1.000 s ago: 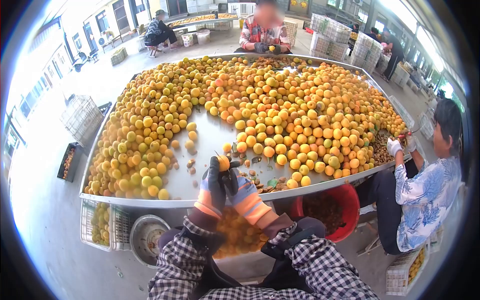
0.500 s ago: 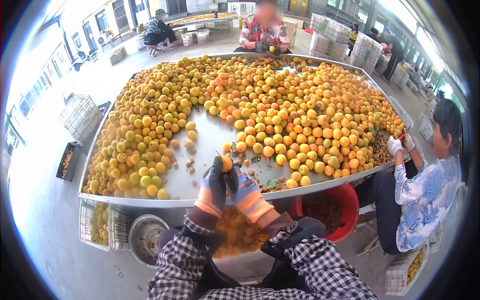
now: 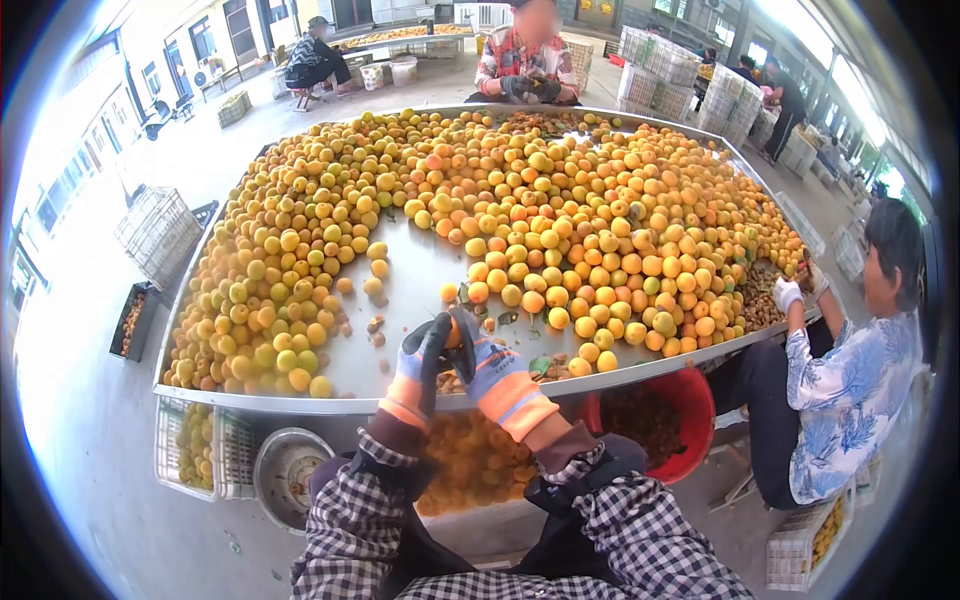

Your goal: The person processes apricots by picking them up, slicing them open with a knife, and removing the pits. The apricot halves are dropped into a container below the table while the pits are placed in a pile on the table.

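My left hand (image 3: 424,358) and my right hand (image 3: 484,362), both in gloves with dark fingers, meet above the near edge of the metal table (image 3: 350,404). Between their fingertips they hold one orange fruit (image 3: 454,332), partly covered by the fingers. Both hands are closed on it. A large heap of yellow-orange fruits (image 3: 600,250) spreads over the table beyond them. Small brown bits and a green leaf (image 3: 541,365) lie just right of my hands.
Below the table are a red tub (image 3: 690,420), a metal basin (image 3: 290,475), a white crate (image 3: 232,455) and more fruit (image 3: 475,465). One co-worker (image 3: 850,370) sits at the right, another (image 3: 525,60) across the table. Stacked crates (image 3: 730,100) stand behind.
My hands have turned around the fruit, which is now more covered by the fingers. The co-worker across has brought both hands together.
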A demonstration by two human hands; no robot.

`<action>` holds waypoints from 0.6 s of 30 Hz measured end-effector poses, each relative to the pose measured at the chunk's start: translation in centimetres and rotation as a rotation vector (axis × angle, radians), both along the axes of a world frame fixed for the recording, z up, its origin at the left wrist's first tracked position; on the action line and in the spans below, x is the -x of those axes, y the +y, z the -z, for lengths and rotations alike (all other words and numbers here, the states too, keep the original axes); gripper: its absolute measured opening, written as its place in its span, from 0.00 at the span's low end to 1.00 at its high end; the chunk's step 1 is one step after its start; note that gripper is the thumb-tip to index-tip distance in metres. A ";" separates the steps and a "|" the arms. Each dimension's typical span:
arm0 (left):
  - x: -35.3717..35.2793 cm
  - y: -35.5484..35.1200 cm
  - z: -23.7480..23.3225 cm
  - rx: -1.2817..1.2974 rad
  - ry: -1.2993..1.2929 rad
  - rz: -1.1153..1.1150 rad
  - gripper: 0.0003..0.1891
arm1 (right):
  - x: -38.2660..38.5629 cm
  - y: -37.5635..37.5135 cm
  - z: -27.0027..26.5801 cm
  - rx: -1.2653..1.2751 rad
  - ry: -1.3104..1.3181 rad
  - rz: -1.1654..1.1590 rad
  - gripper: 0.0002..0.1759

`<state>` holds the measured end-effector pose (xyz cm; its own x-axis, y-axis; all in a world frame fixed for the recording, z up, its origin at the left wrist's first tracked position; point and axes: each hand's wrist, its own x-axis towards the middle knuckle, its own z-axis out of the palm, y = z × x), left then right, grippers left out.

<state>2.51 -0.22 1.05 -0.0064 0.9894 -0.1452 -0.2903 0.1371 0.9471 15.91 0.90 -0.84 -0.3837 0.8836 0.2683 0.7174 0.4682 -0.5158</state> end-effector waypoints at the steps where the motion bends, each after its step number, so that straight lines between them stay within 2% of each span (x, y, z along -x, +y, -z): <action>1: 0.2 0.1 0.2 0.001 0.003 0.000 0.20 | 0.1 0.2 0.5 0.001 0.003 0.000 0.27; 3: 0.5 0.4 0.7 -0.055 0.021 0.025 0.19 | 0.1 0.6 1.9 0.007 0.002 -0.118 0.25; 7: 0.3 0.4 0.7 -0.228 0.136 -0.034 0.17 | -0.2 0.5 1.7 -0.102 0.123 -0.148 0.23; 9: -0.1 0.1 0.7 -0.259 0.085 -0.077 0.17 | 0.1 0.6 0.7 0.199 0.685 -0.220 0.28; 12: 0.2 0.2 1.3 -0.284 0.111 -0.073 0.16 | -0.1 1.0 1.3 0.063 0.572 -0.228 0.31; 16: 0.4 -0.2 0.9 -0.292 0.120 -0.020 0.16 | -0.5 1.2 1.0 0.044 0.566 -0.275 0.31; 18: 0.4 -0.4 0.6 -0.258 0.043 0.033 0.18 | -0.6 1.2 0.7 0.050 0.593 -0.309 0.32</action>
<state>2.07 -0.61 0.45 0.0260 0.9934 0.1115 -0.2481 -0.1016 0.9634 16.53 2.10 -1.57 -0.4213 0.7735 0.4735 0.1422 0.5719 -0.8079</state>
